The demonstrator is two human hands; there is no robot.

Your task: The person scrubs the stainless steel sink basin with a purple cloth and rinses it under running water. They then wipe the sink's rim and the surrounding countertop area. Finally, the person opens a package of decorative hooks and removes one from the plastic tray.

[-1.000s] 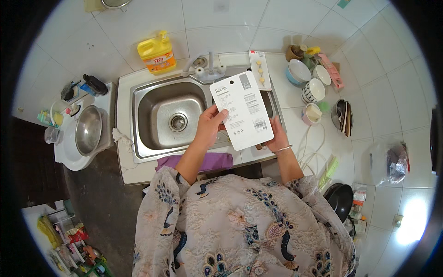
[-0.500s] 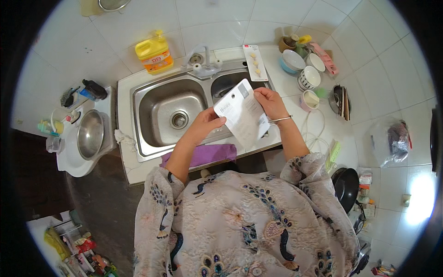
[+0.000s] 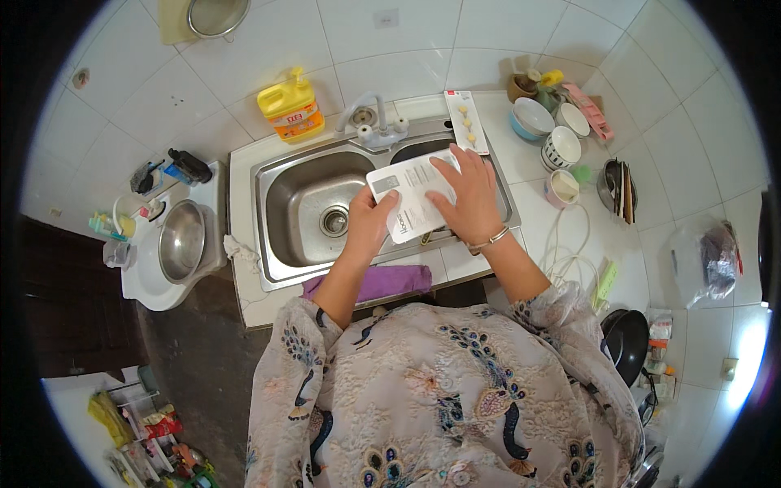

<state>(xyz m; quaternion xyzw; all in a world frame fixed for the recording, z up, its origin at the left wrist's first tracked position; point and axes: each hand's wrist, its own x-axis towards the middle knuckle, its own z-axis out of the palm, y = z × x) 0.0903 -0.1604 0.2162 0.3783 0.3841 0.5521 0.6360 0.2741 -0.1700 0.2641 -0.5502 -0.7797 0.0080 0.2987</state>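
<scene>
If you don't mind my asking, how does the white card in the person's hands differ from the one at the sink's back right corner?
The held card is gripped by the left hand, with the right hand spread over it; the back card lies free of both hands. The held card shows a printed face with a grey patch, the back card a row of small yellow pieces. Both are mainly white.

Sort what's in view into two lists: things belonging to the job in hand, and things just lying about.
Job in hand:
white printed card
left hand, gripping its left edge
right hand, spread over it

Lying about:
card with yellow pieces, untouched
yellow pump bottle
purple cloth
black-patterned bowl
metal basin
</scene>
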